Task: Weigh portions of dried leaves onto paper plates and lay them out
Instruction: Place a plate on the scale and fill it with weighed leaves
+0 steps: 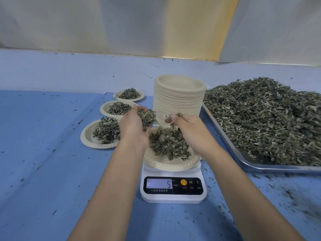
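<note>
Dried leaves (pixel 149 117) | left hand (pixel 132 126) cups clump | right hand (pixel 187 129) pinches sprigs

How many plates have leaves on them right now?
4. Three lie in a row on the left: a near plate, a middle plate, a far plate. The fourth plate sits on the scale. The stack may hide more.

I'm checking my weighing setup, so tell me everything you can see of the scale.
The scale is a white digital kitchen scale, plastic by its look, standing flat on the blue table cover. Its black front panel has a lit display reading 5, an orange button and keys marked M and T. A paper plate of dried leaves covers its platform. The left hand and right hand hold leaves above the plate; neither touches the scale.
</note>
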Motion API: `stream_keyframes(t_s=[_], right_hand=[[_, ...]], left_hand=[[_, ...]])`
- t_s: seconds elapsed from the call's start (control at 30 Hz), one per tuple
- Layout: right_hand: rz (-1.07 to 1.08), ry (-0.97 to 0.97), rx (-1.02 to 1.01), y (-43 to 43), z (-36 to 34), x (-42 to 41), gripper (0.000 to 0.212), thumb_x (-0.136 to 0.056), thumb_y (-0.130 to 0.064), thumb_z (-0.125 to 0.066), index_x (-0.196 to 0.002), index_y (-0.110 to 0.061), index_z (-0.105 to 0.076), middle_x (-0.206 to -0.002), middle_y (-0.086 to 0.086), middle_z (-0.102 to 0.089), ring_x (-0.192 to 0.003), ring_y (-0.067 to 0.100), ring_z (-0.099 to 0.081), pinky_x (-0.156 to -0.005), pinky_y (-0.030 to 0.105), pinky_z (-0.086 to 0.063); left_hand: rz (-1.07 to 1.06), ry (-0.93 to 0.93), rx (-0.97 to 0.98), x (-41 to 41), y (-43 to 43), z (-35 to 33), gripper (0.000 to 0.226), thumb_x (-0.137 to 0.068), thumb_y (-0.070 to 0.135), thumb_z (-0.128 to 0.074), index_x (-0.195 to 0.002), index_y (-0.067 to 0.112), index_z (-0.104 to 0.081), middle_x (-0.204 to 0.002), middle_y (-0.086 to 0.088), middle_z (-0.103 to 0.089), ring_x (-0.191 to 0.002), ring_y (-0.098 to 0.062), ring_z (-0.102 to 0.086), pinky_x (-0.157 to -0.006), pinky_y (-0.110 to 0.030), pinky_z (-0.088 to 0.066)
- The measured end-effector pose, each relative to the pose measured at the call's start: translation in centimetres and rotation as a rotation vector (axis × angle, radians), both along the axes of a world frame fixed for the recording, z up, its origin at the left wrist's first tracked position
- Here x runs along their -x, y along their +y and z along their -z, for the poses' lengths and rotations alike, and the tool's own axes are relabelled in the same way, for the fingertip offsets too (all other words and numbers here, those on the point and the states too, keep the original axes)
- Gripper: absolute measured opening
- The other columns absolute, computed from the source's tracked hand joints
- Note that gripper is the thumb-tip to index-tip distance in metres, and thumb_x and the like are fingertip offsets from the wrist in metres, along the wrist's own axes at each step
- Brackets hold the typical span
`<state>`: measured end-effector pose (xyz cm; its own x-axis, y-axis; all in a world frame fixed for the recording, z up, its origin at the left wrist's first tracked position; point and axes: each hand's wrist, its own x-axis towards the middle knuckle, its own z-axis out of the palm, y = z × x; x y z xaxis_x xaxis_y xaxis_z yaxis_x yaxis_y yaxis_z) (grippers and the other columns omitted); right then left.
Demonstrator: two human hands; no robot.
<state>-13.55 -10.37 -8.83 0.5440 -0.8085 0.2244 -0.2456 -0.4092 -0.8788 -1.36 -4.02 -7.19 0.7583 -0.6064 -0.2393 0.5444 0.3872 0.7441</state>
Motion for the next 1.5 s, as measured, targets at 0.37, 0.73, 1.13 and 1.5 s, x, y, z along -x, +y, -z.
stream_keyframes(t_s=[0.37,0.73,1.13,1.5], right_hand=[[0.038,-0.199,-0.042,-0.5,0.1,-0.2,0.022,-0.098,-0.02,-0.047,-0.106,-0.024,-0.067,-0.112,-0.006,-0.067,-0.11,0.012,-0.06,-0.101,0.039,-0.046],[-0.002,-0.423,-0.086,-0.1,-0.6,0.0,0.022,-0.095,-0.002,-0.051,-0.103,-0.015,-0.066,-0.101,0.003,-0.07,-0.091,0.011,-0.068,-0.078,0.017,-0.055],[-0.091,-0.253,0.175,1.8,-1.1,-0.5,0.029,-0.081,-0.008,-0.071,-0.107,-0.022,-0.071,-0.104,-0.016,-0.07,-0.093,-0.003,-0.064,-0.09,0.028,-0.053],[0.033,-0.242,0.247,1.6,-1.0,-0.4,0.017,-0.078,-0.005,-0.071,-0.084,-0.021,-0.07,-0.076,-0.021,-0.065,-0.069,-0.008,-0.058,-0.063,0.005,-0.044]], left_hand=[[0.002,0.004,-0.026,-0.1,-0.2,0.1,0.025,-0.097,0.022,-0.05,-0.075,0.016,-0.059,-0.074,0.001,-0.064,-0.074,-0.014,-0.061,-0.063,-0.029,-0.048],[0.128,-0.168,-0.02,0.5,-0.4,-0.1,0.023,-0.099,0.022,-0.046,-0.08,0.017,-0.058,-0.07,0.004,-0.063,-0.063,-0.01,-0.059,-0.059,-0.023,-0.049],[0.128,-0.455,-0.075,2.4,-1.1,0.0,0.023,-0.098,0.025,-0.045,-0.084,0.019,-0.062,-0.095,-0.004,-0.067,-0.086,-0.018,-0.063,-0.064,-0.024,-0.045],[0.153,-0.508,-0.109,2.7,-1.2,0.4,0.027,-0.099,0.026,-0.044,-0.084,0.016,-0.064,-0.094,-0.007,-0.067,-0.088,-0.018,-0.061,-0.074,-0.029,-0.046]])
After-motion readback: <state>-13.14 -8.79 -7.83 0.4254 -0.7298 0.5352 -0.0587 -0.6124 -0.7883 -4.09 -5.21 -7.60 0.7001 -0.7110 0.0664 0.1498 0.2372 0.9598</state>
